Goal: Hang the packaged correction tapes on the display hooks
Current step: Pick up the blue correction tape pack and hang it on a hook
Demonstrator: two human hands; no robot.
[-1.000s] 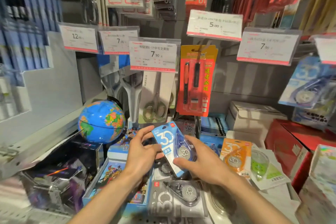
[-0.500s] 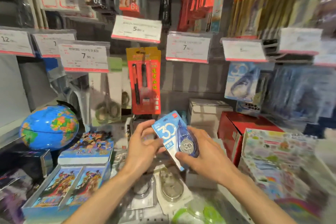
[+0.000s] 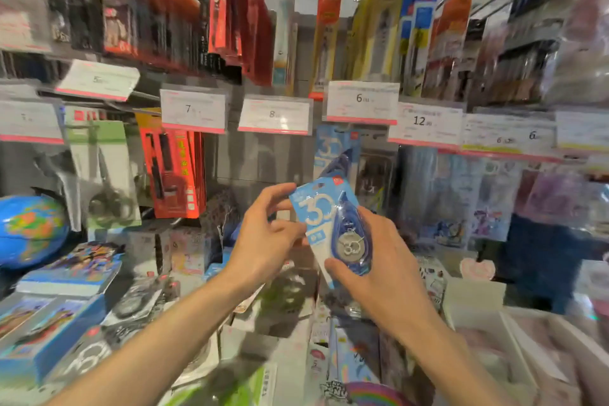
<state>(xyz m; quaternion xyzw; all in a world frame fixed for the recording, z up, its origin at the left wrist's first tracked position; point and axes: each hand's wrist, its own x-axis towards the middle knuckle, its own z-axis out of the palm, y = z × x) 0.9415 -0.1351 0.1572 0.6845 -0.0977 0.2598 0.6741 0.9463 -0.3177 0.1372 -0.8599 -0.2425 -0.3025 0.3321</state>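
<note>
While your right hand (image 3: 379, 277) grips the correction tape pack (image 3: 329, 224) from below, your left hand (image 3: 263, 241) pinches its left edge.

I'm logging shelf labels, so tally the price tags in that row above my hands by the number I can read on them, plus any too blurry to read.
Tags reading 5: 1
Tags reading 7: 1
Tags reading 8: 1
Tags reading 6: 2
Tags reading 12: 1
Too blurry to read: 2
Total: 8
</note>
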